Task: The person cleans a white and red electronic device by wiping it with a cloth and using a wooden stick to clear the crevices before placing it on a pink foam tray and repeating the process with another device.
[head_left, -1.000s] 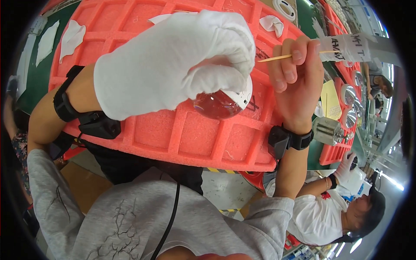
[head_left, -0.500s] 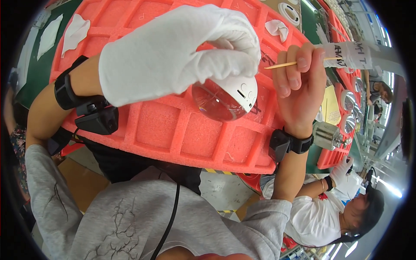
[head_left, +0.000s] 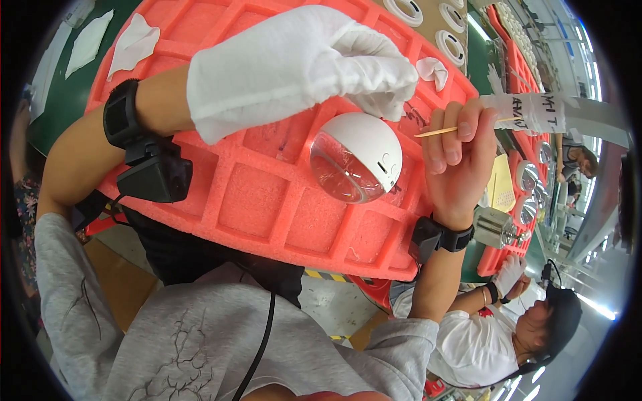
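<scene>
My left hand (head_left: 301,67), in a white glove, is closed, its fingertips pinched together just above a round device (head_left: 371,140). What those fingertips hold, if anything, is hidden. The device has a white shell with a small slot and a clear dome, and it rests tilted on the red foam tray (head_left: 281,177). Bare and to the right of it, my right hand (head_left: 465,154) grips a wooden toothpick (head_left: 438,132). The toothpick's point faces left toward the gloved fingers, apart from the device.
White cloth scraps (head_left: 134,43) and a crumpled white piece (head_left: 433,71) lie on the tray. White rings (head_left: 450,47) sit beyond it. On the right are a grey post (head_left: 588,120), a yellow paper (head_left: 501,184), clear domes (head_left: 527,175) in another red tray, and a co-worker (head_left: 481,341).
My left hand has lifted off the device's top and moved right, uncovering more of the white shell. My right hand and the toothpick sit slightly lower in view.
</scene>
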Demonstrator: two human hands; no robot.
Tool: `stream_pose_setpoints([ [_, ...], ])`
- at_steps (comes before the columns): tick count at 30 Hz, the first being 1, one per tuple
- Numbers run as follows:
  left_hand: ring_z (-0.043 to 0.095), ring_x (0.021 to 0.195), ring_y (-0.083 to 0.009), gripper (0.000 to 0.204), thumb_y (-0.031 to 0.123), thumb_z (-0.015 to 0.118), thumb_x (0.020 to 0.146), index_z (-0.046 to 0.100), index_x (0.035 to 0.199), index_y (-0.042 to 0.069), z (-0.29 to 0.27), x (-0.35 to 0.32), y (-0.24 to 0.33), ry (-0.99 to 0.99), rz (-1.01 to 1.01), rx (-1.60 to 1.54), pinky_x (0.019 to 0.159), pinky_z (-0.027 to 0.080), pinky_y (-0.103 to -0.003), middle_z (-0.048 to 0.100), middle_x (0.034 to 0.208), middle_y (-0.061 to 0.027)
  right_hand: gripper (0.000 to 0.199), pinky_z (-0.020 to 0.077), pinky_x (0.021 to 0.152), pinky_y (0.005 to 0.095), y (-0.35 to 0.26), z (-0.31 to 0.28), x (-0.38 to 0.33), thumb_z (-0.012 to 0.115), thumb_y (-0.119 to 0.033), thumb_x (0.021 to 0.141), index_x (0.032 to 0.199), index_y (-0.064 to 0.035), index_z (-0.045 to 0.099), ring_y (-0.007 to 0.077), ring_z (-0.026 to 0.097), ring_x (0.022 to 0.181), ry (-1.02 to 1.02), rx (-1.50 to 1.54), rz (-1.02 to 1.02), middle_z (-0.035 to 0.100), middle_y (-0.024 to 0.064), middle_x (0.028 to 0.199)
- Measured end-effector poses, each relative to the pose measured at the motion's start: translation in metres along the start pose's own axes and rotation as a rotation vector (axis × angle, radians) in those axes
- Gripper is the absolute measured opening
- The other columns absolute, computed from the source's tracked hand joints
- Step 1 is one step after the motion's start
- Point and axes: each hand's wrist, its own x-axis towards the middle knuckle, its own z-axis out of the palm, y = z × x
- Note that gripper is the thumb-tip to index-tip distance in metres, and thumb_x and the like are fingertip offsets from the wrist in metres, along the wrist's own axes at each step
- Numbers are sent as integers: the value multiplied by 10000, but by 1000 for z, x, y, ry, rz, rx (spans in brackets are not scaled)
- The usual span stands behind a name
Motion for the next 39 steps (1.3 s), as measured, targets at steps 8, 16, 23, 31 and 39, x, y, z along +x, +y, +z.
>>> stream_pose_setpoints([
  [8, 634, 889, -122, 298, 276, 547, 1041, 664, 969, 12, -5, 2, -12, 16, 27, -96, 881, 509, -292, 675, 928, -40, 440, 349, 441, 236, 1, -7, 0, 309, -332, 1121, 824, -60, 486, 106, 384, 489, 3, 56, 2, 428, 23, 612],
  [16, 647, 854, -135, 394, 327, 490, 1068, 685, 968, 0, -8, 2, -12, 19, 11, -153, 858, 517, -288, 700, 939, -70, 438, 357, 448, 241, 2, -5, -1, 314, -328, 1120, 828, -54, 492, 108, 391, 489, 15, 69, 21, 435, 26, 617],
  [23, 658, 838, -154, 507, 394, 434, 1085, 698, 961, -21, -11, 3, -13, 9, -7, -279, 846, 522, -290, 713, 931, -102, 416, 302, 452, 229, -1, 3, -1, 325, -347, 1119, 801, -103, 438, 88, 330, 510, 0, -29, 31, 384, -18, 603],
  [31, 650, 829, -145, 492, 388, 449, 1079, 697, 963, -20, -10, 2, -6, 20, -45, -225, 839, 520, -286, 713, 920, -96, 413, 311, 451, 231, 0, 2, 0, 333, -346, 1116, 808, -95, 446, 90, 342, 503, 4, -44, 32, 398, -12, 605],
  [39, 620, 804, -116, 264, 249, 658, 957, 725, 944, -6, -10, 0, 3, 35, -28, 131, 745, 486, -262, 701, 895, -54, 405, 343, 455, 236, 1, 2, -5, 396, -362, 1099, 824, -74, 465, 100, 385, 513, 61, 2, 81, 417, 1, 630],
])
